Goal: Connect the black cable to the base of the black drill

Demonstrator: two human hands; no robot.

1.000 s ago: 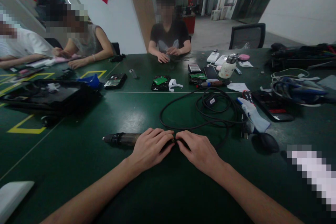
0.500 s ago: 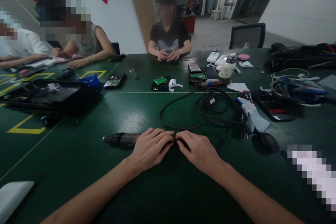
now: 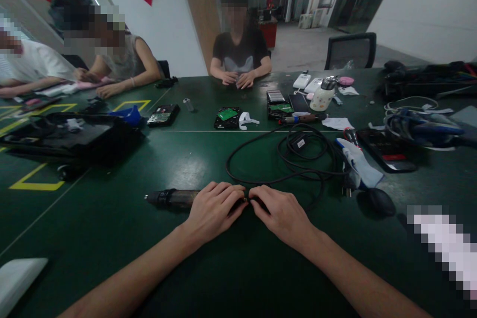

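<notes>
Two hands meet fingertip to fingertip low on the green desk point(image 3: 112, 238): left hand point(image 3: 214, 208) curled over a dark electric screwdriver point(image 3: 171, 198) lying flat, right hand point(image 3: 281, 213) pinching its cable point(image 3: 261, 176) end.

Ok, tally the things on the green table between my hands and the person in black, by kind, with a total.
Electric screwdriver under the left hand: 1
Black power cable at the right hand: 1
Hard drives with green circuit boards: 2
Hard drive, board dark: 1
Total: 5
</notes>
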